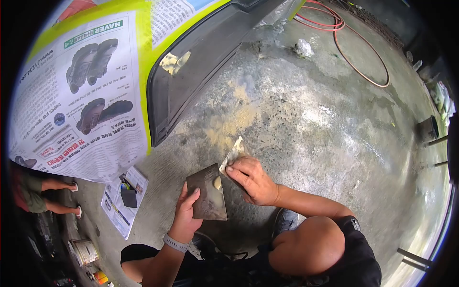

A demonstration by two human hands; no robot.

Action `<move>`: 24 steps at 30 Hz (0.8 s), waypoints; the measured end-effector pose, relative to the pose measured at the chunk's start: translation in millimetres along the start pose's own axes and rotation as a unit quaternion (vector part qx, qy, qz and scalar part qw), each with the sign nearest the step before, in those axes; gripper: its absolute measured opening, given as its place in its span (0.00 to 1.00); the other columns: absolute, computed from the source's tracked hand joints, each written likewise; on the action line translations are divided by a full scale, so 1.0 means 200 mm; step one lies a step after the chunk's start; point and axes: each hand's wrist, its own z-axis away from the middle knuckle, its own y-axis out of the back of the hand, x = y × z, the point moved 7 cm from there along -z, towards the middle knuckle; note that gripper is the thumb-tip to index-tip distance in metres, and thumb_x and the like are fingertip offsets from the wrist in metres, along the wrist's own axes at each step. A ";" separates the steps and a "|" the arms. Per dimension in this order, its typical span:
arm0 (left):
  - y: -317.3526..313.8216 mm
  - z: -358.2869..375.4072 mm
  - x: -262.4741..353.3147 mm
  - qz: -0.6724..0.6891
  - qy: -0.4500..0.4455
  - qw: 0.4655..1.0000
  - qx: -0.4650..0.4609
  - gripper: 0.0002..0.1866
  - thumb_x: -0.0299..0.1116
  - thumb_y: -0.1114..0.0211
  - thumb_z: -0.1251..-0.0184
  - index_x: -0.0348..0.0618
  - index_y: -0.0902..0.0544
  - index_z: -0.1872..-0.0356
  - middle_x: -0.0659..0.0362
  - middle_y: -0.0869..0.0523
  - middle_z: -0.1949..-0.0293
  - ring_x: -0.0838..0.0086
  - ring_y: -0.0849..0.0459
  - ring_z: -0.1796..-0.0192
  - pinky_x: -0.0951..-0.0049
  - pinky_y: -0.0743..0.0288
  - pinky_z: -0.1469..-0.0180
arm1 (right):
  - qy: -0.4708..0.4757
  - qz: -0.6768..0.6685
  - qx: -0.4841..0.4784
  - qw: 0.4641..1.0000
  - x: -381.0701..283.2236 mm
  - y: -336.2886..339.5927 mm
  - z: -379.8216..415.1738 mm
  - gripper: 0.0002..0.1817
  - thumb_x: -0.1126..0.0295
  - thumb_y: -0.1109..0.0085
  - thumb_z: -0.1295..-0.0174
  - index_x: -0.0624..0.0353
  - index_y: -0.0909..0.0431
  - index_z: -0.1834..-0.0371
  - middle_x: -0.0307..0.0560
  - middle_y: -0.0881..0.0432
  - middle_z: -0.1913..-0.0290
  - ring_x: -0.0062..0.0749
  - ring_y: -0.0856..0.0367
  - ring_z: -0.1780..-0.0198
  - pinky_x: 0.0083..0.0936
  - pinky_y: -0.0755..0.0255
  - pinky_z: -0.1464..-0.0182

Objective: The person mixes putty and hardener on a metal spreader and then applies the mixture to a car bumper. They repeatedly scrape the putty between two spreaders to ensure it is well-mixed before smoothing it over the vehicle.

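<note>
My left hand (pixel 185 214) grips a dark flat board (pixel 205 198) by its left edge, thumb on top. A small dab of pale yellow paste (pixel 217 183) sits near the board's right edge. My right hand (pixel 252 182) pinches a thin spreader (pixel 235 152) smeared with pale paste, close beside the board's upper right corner. Ahead and to the left is a dark grey panel (pixel 191 62) with a patch of pale filler (pixel 173 62) near its left end. Newspaper (pixel 45 103) and yellow-green tape (pixel 142 48) border the panel.
Another person's legs (pixel 60 196) show at the left. A dark box (pixel 129 197) lies on newspaper on the concrete floor (pixel 306 143). A bucket (pixel 83 252) stands lower left, a red hose (pixel 363 82) coils upper right, and a dark container (pixel 427 129) is at the right.
</note>
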 end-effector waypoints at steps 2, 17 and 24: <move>-0.06 -0.05 -0.02 0.041 -0.006 0.999 -0.032 0.21 0.24 0.40 0.23 0.50 0.22 0.32 0.59 0.16 0.38 0.68 0.16 0.37 0.61 0.20 0.35 | -0.012 -0.008 -0.018 1.000 -0.02 -0.04 0.06 0.38 0.82 0.38 0.52 0.66 0.26 0.30 0.56 0.26 0.38 0.54 0.25 0.37 0.54 0.32 0.31; -0.12 -0.05 -0.07 0.053 -0.042 0.996 -0.052 0.22 0.23 0.42 0.23 0.49 0.24 0.30 0.59 0.16 0.36 0.68 0.17 0.36 0.62 0.22 0.33 | -0.042 -0.002 -0.079 0.996 0.03 0.00 0.24 0.40 0.84 0.34 0.54 0.55 0.24 0.29 0.47 0.26 0.38 0.49 0.28 0.33 0.49 0.34 0.30; -0.17 -0.07 0.22 0.004 -0.075 0.993 -0.092 0.26 0.21 0.42 0.23 0.44 0.28 0.26 0.55 0.17 0.35 0.68 0.15 0.36 0.63 0.20 0.34 | -0.053 0.057 -0.119 0.990 0.12 0.21 0.06 0.39 0.84 0.34 0.55 0.57 0.23 0.32 0.47 0.23 0.38 0.48 0.24 0.36 0.47 0.32 0.30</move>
